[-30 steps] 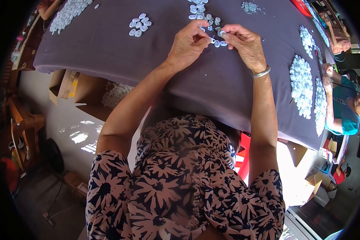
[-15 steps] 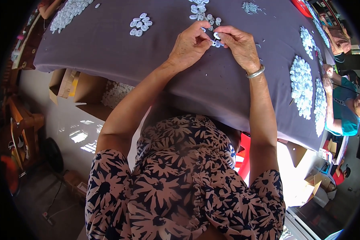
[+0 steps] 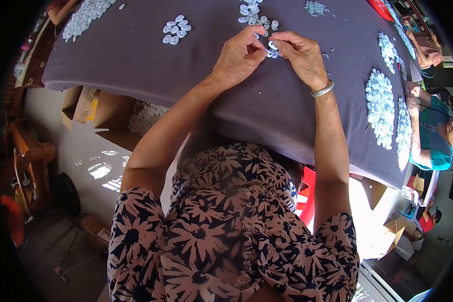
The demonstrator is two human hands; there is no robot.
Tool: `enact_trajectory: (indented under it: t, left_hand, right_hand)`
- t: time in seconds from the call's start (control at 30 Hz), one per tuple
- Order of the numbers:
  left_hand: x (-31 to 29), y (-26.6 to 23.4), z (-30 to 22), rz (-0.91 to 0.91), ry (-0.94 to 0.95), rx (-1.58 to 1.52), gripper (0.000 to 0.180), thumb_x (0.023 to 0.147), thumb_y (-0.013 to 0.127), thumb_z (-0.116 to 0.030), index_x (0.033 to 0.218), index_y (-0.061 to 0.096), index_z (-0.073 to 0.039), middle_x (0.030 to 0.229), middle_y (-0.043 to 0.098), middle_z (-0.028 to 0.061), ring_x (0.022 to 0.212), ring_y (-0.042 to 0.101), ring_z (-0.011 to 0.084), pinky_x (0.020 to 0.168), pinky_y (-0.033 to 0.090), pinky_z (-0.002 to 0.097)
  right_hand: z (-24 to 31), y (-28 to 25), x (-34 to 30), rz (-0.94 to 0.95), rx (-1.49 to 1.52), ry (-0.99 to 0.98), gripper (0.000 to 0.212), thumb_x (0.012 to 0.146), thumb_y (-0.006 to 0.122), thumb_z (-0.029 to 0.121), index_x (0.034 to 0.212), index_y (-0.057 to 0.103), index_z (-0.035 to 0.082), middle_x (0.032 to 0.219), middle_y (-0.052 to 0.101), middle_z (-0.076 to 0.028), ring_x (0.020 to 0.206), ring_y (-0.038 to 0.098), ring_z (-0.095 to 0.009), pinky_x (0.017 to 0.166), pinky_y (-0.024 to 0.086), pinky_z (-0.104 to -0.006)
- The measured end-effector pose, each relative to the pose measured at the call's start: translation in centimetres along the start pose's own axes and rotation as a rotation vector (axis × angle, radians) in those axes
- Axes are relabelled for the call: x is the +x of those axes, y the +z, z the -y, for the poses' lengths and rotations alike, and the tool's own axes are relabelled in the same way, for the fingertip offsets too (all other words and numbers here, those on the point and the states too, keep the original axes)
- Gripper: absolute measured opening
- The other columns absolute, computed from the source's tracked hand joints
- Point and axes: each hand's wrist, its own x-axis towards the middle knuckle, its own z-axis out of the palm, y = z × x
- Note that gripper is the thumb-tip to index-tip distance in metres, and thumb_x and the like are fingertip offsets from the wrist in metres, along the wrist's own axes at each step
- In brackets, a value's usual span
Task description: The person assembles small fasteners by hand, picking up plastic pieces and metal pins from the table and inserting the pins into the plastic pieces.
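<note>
Over the far part of the cloth-covered table, my two hands meet with their fingertips almost touching. My right hand (image 3: 303,53), a silver bangle on its wrist, pinches a small white oval plastic piece (image 3: 273,45) between thumb and finger. Closed in a pinch too, my left hand (image 3: 239,53) grips another small white plastic part (image 3: 269,53), partly covered by the fingertips. A few more white pieces lie on the cloth just behind the fingers. Beyond them a cluster of white oval pieces (image 3: 250,11) runs to the top edge.
A small group of white ovals (image 3: 176,30) lies left of my hands. Larger heaps sit at the far left (image 3: 88,19) and right (image 3: 381,108). Tiny metal pins (image 3: 315,8) are piled far off. A co-worker in a teal shirt (image 3: 435,133) sits at the right edge. Cardboard boxes (image 3: 113,113) stand below the table.
My right hand has shifted very slightly, with the white oval piece still in its pinch. The left hand stays in the same place.
</note>
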Motion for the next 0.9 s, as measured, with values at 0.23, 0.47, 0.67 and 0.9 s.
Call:
enact_trajectory:
  t: [0.23, 0.47, 0.67, 0.9]
  left_hand:
    - [0.0, -0.02, -0.03, 0.003, 0.005, 0.01, 0.038, 0.082, 0.062, 0.0, 0.117, 0.05, -0.005, 0.078, 0.061, 0.0006, 0.071, 0.056, 0.0057, 0.064, 0.046, 0.0208]
    - [0.03, -0.19, -0.26, 0.018, -0.026, -0.091, 0.041, 0.08, 0.064, 0.0, 0.118, 0.049, -0.004, 0.078, 0.062, -0.0003, 0.072, 0.056, 0.0047, 0.066, 0.047, 0.0194]
    - [0.06, -0.2, -0.28, 0.015, -0.043, -0.077, 0.046, 0.079, 0.065, 0.001, 0.121, 0.048, -0.004, 0.078, 0.063, -0.0002, 0.072, 0.056, 0.0048, 0.066, 0.047, 0.0195]
    - [0.04, -0.2, -0.44, 0.038, -0.068, -0.063, 0.044, 0.08, 0.064, 0.0, 0.121, 0.048, -0.004, 0.078, 0.063, 0.0, 0.073, 0.056, 0.0054, 0.068, 0.047, 0.02]
  right_hand:
    - [0.2, -0.06, -0.15, 0.009, -0.037, 0.032, 0.015, 0.089, 0.061, 0.009, 0.101, 0.068, 0.004, 0.077, 0.062, 0.003, 0.068, 0.051, -0.004, 0.063, 0.044, -0.0187]
    - [0.46, 0.09, -0.22, 0.011, -0.007, 0.025, 0.015, 0.089, 0.061, 0.008, 0.102, 0.067, 0.004, 0.078, 0.061, 0.003, 0.07, 0.051, -0.004, 0.062, 0.043, -0.0185]
    - [0.55, 0.22, -0.2, 0.012, 0.003, 0.021, 0.015, 0.089, 0.06, 0.008, 0.101, 0.067, 0.004, 0.079, 0.062, 0.003, 0.07, 0.052, -0.004, 0.063, 0.044, -0.0186]
    - [0.43, 0.07, -0.16, 0.031, 0.008, 0.017, 0.015, 0.089, 0.06, 0.007, 0.102, 0.066, 0.002, 0.083, 0.063, 0.001, 0.072, 0.053, -0.005, 0.065, 0.046, -0.0191]
